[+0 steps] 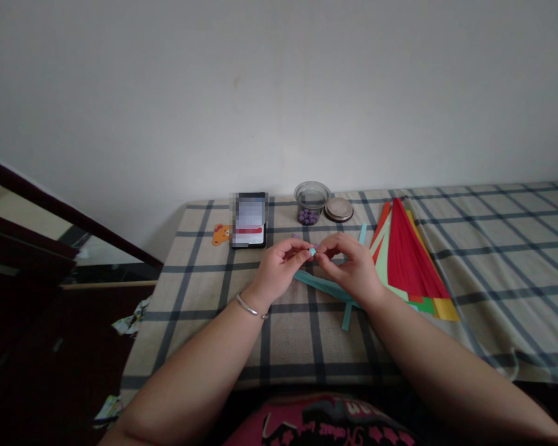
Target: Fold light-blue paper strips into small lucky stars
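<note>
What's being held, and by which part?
A small light-blue piece, pinched by its left side in the left hand; whether the right hand grips it too is unclear.

Jar (310,201) behind paper strips (320,284), beside lid (339,209)

Blue piece (312,251): partly covered by left hand (283,265) and right hand (353,263), shape too small to tell. Blue strip (320,283): partly behind right hand. Phone (250,220): partly pixelated. Shirt (325,421): cut off below.
</note>
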Demonstrator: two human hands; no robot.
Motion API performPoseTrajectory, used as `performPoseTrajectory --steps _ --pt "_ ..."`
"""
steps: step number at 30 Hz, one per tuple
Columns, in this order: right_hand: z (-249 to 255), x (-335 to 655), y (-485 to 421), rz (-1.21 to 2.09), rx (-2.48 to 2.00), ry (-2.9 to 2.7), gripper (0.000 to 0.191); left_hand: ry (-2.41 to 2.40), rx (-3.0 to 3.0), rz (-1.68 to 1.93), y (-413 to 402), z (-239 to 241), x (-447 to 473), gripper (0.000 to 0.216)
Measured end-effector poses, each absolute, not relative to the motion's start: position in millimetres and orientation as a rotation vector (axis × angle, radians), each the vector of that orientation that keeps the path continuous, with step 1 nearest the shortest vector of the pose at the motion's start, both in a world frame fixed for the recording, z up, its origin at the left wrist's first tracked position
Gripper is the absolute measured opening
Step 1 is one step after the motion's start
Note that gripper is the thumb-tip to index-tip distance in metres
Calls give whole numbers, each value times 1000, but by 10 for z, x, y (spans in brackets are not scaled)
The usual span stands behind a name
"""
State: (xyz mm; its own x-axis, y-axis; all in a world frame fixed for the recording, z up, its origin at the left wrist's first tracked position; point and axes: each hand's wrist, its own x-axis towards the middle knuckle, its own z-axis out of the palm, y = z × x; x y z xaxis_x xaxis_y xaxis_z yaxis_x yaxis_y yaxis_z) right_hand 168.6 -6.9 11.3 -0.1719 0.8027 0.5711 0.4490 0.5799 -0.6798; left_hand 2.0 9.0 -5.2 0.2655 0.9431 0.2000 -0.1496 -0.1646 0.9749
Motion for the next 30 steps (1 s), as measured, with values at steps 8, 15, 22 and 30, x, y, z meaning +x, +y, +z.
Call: performPoseTrajectory --steps 8,15,22,30 --pt "83 1680 -62 495 -1020 -1784 9 836 1482 1225 74 -24 14 28" --pt "66 1662 -52 458 -1050 -1779 9 885 1610 1248 69 -29 4 23" --pt "65 1652 -51 402 -1072 -1797 8 916 1670 1275 77 -66 -16 20" --pt "98 1662 -64 458 -1040 -1803 5 992 1780 1351 69 -27 -35 19"
